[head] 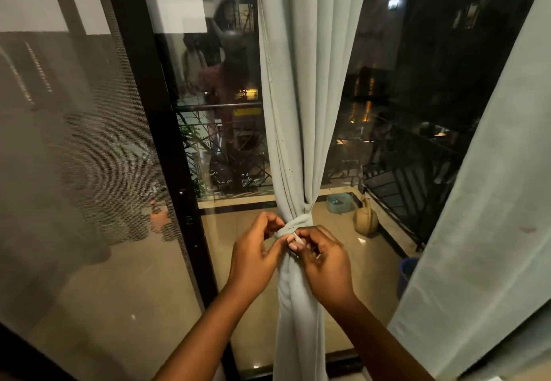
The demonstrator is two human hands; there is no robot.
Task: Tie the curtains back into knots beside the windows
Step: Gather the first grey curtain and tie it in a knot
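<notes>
A pale grey-green curtain (pixel 301 88) hangs in front of the window, gathered in the middle into a knot (pixel 301 223). Below the knot its tail (pixel 298 321) drops straight down. My left hand (pixel 256 255) pinches the fabric at the knot's left side with curled fingers. My right hand (pixel 323 258) grips the fabric at the knot's right side, fingertips against the wrap. A second curtain panel (pixel 477 231) of the same cloth hangs loose along the right edge.
A black door frame (pixel 167 148) with a mesh screen (pixel 74 157) stands to the left. Through the glass lie a tiled balcony, a dark railing (pixel 411 177), a tan watering can (pixel 365 219), a small basin (pixel 338 203) and a blue bucket (pixel 407 273).
</notes>
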